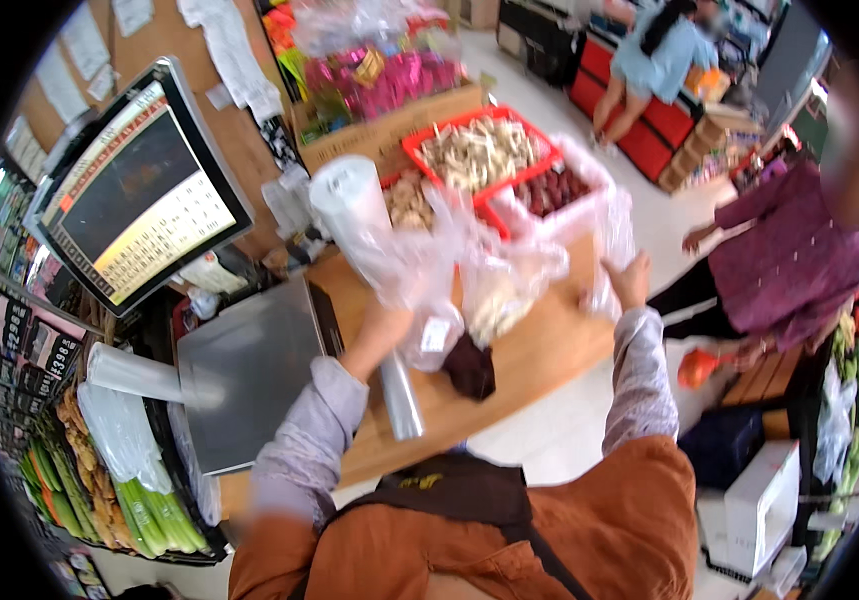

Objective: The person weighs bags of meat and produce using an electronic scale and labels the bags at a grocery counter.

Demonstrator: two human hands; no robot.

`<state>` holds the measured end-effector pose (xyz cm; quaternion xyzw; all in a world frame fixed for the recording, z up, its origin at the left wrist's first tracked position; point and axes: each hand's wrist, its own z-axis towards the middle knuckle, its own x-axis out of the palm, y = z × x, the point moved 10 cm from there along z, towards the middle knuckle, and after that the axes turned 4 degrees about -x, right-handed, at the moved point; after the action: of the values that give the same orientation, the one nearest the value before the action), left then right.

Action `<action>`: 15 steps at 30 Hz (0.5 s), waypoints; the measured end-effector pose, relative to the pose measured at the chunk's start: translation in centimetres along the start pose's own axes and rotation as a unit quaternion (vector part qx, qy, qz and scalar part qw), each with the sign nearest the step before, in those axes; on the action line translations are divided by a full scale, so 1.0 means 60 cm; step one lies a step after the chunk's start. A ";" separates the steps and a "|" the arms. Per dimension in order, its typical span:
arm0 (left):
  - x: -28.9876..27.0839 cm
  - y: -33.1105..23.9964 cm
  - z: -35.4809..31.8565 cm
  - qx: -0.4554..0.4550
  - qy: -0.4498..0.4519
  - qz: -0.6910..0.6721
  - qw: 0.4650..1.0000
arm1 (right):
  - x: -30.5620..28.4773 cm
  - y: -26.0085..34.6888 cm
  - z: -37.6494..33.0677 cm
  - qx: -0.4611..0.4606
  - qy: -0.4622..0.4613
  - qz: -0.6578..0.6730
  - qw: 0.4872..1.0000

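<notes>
My left hand (385, 328) is closed on a clear plastic bag (429, 275) with a white label (435, 334), over the wooden counter (549, 345); plastic and blur partly hide its fingers. My right hand (631, 280) grips another thin clear plastic bag (609, 235) at the counter's right edge. Between them sits a filled clear bag (497, 305) holding something pale. A dark brown, crumpled thing (469, 368) lies just below it. Close to my left hand are a standing roll of plastic bags (349, 195) and a clear roll (403, 400) lying near the counter edge.
Left of the counter are a metal scale plate (249, 370), a tilted screen (144, 190) and celery (149, 515). Beyond my hands stand a red basket of pale dried pieces (479, 150) and a white box of dark red pieces (549, 190). A person in purple (784, 250) stands at right.
</notes>
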<state>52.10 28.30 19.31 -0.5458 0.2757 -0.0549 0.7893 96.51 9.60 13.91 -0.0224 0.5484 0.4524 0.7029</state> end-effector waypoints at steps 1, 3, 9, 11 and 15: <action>0.016 -0.002 -0.001 0.056 0.005 0.095 0.994 | 0.023 -0.013 0.011 -0.006 0.007 0.004 1.000; 0.054 0.056 -0.005 0.083 0.034 0.169 0.982 | 0.077 -0.042 0.029 0.013 0.061 0.033 0.998; 0.038 -0.070 -0.008 0.064 0.033 0.121 0.990 | 0.128 -0.062 0.001 0.047 0.139 0.034 0.989; 0.007 -0.062 -0.033 0.086 -0.011 0.188 0.978 | 0.135 -0.039 -0.003 0.009 0.131 0.038 0.991; -0.062 -0.064 -0.096 -0.060 -0.032 0.092 0.993 | 0.011 0.052 -0.019 -0.019 0.135 0.141 0.981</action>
<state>46.95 23.43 22.64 -0.5658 0.3023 0.0520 0.7654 93.58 11.24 14.39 -0.0188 0.6273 0.5499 0.5511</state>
